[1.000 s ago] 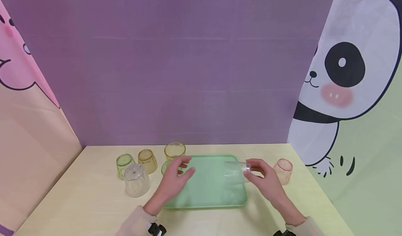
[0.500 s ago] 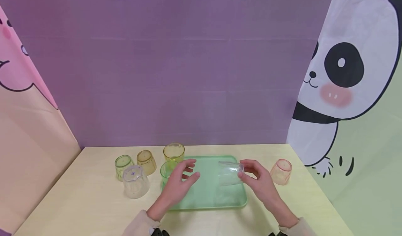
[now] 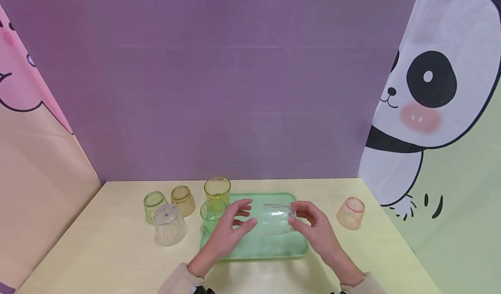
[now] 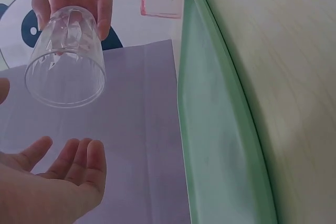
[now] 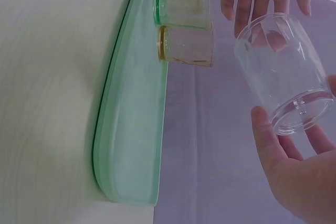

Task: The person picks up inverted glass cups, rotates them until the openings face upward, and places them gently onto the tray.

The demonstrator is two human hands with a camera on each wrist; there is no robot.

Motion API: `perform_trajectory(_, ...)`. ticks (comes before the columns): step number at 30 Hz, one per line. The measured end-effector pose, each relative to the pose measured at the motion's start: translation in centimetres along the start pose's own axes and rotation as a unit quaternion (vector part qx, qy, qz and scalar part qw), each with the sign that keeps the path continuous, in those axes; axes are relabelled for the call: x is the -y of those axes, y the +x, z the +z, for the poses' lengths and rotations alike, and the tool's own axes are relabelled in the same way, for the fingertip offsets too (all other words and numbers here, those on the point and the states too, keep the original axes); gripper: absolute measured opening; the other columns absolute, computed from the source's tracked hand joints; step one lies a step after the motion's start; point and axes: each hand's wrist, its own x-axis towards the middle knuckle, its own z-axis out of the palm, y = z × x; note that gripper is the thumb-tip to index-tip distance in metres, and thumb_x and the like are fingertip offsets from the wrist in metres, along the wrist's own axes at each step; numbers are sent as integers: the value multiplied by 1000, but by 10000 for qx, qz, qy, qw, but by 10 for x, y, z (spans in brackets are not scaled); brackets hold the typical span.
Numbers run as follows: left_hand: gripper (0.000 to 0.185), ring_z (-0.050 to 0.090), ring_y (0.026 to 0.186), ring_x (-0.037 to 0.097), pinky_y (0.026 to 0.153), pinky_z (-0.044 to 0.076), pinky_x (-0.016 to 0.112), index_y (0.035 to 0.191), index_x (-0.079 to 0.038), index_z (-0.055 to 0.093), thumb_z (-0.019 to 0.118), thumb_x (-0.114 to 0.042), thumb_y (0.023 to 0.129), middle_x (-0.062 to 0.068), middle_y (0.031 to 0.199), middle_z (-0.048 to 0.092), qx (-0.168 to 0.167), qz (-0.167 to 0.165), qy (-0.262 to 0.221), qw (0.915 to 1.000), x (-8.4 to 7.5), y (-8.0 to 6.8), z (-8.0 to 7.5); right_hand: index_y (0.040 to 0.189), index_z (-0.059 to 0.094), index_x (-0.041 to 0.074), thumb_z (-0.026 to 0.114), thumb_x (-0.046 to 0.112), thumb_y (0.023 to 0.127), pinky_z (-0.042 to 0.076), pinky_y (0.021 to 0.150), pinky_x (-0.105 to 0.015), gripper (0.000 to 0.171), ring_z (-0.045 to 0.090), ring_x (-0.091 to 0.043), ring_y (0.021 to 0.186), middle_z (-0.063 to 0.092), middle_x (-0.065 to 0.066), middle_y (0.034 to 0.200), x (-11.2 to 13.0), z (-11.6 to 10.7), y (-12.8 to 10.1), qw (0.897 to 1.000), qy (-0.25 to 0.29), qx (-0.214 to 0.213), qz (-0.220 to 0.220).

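Note:
In the head view my right hand point(image 3: 318, 231) holds a clear drinking glass point(image 3: 275, 220) near its base, thumb on one side and fingers on the other. The glass lies sideways above the green tray point(image 3: 266, 251), its mouth pointing left. My left hand point(image 3: 228, 233) is apart from the glass, fingers loosely bent and holding nothing. The left wrist view shows the glass rim point(image 4: 65, 100) facing that hand. A green glass point(image 3: 213, 213) and a yellow glass point(image 3: 217, 188) stand upright at the tray's left side; whether both are fully on it I cannot tell.
Left of the tray stand an upside-down light green glass point(image 3: 154, 207), an amber glass point(image 3: 183, 202) and a larger clear glass point(image 3: 169, 225). A pink glass point(image 3: 350, 214) stands upside down on the right. A purple backdrop point(image 3: 235, 89) rises behind the table.
My right hand has carried the clear glass leftward over the tray. My left hand has shifted right, towards it, uncovering more of the green glass.

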Motion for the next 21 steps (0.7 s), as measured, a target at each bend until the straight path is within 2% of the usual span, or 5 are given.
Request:
perform_trajectory(10, 49, 52, 122, 39, 99, 48, 35, 144, -6, 50, 65, -19, 99, 17, 133, 54, 341, 82, -186, 9992, -2, -3, 4, 124, 63, -2, 74, 4, 90, 57, 82, -26, 36, 65, -14, 103, 66, -18, 116, -1, 7, -4, 9999, 49, 81, 93)
perform_trajectory(15, 48, 53, 122, 33, 99, 48, 36, 144, -8, 50, 65, -19, 99, 14, 133, 55, 387, 54, -168, 9991, -2, -5, 5, 124, 62, -4, 73, 3, 91, 58, 81, -28, 36, 65, -15, 104, 65, -22, 116, -2, 10, -4, 9998, 123, 144, 5)
perform_trajectory(21, 50, 53, 121, 35, 98, 51, 34, 145, -8, 49, 65, -19, 99, 14, 131, 55, 528, 228, -263, 9980, -2, -6, 7, 124, 62, -2, 73, 4, 91, 59, 80, -30, 36, 65, -17, 104, 64, -25, 118, -1, 13, -5, 9997, 205, 166, 2)
